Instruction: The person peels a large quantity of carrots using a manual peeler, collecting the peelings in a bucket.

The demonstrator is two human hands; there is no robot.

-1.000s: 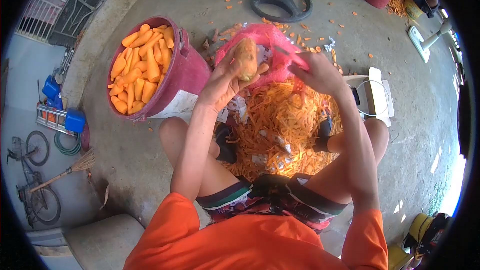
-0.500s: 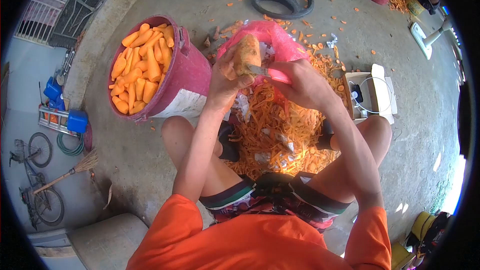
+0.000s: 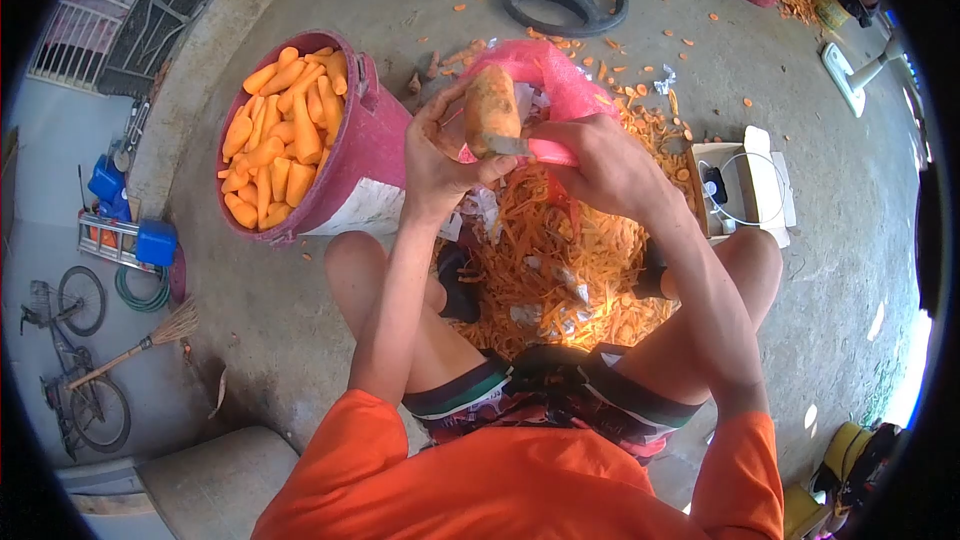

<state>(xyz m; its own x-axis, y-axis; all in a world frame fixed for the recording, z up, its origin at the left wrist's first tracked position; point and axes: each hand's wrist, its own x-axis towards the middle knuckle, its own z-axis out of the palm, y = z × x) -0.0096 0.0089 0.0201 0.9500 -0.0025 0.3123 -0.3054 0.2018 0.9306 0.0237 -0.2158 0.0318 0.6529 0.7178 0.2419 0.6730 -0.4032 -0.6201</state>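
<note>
My left hand (image 3: 437, 162) grips a thick, brownish unpeeled carrot (image 3: 492, 108) from its left side, with the thumb near the lower end. In my right hand (image 3: 608, 168) is a small knife (image 3: 550, 151) with a pink handle. Its blade lies across the carrot's lower end, close to my left thumb. Behind the carrot, a pink mesh sack (image 3: 540, 62) spreads open. Below both hands, a heap of orange peelings (image 3: 570, 270) fills the floor between my legs.
On the left stands a pink tub (image 3: 385, 145) full of peeled carrots (image 3: 285, 135). An open cardboard box (image 3: 742, 195) with a white cable sits to the right. Ahead is a round black stand base (image 3: 565, 15). Carrot slices are scattered over the concrete floor (image 3: 640, 30).
The knife blade has moved a little down and left, onto the carrot's lower end. My left fingers have shifted around the carrot, and the hand sits slightly farther left.
</note>
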